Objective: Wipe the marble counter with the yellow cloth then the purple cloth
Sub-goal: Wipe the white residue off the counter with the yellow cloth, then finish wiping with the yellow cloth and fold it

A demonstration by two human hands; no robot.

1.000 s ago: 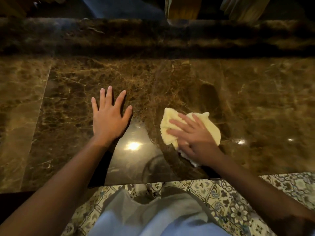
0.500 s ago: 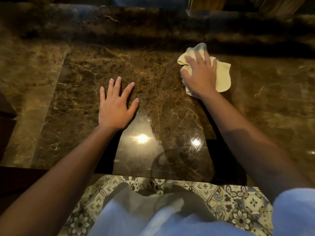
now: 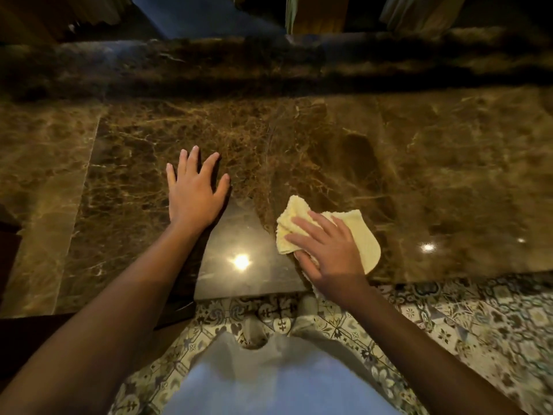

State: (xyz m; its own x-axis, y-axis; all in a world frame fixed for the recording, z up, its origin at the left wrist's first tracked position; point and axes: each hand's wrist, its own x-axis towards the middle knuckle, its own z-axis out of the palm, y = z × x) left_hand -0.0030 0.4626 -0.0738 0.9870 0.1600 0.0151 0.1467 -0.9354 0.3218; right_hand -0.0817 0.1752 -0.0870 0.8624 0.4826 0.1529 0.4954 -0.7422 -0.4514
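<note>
Dark marble counter (image 3: 329, 151), glossy under lamp glare. Right hand (image 3: 329, 253) pressed flat on yellow cloth (image 3: 363, 235) at 5 o'clock, near front edge. Left hand (image 3: 196, 193) splayed, empty, bracing. Yellow pass underway (likely); purple cloth unseen, untouched.

Floor (image 3: 493, 330): it was covered with patterned tiles, pale with dark flower-like ornaments, and it showed below the near edge of the stone, mostly at the right and in the middle.
Light reflections (image 3: 241, 261): one bright round spot shone on the polished surface near the front edge, and a smaller one (image 3: 428, 247) was further to the right.
Clothing (image 3: 269, 381): a light, bluish-white garment filled the bottom centre of the view.
Background (image 3: 317, 13): beyond the far raised ledge it was dark, with some upright yellowish and pale shapes, too dim to identify.
</note>
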